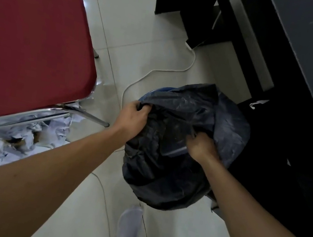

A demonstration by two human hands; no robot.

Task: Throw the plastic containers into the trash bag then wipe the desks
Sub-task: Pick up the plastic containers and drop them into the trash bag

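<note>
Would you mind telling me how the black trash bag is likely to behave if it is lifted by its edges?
The black trash bag is probably floppy: it creases wherever the left hand and right hand bunch it. It likely weighs little, being thin film. It may sag or slip, since its surface looks glossy.

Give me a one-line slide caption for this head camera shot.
Both hands, left and right, grip a dark trash bag on the tiled floor beside a red chair.

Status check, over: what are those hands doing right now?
Left hand and right hand both gripping the black trash bag. No container seen going in. White cable on floor nearby.
</note>
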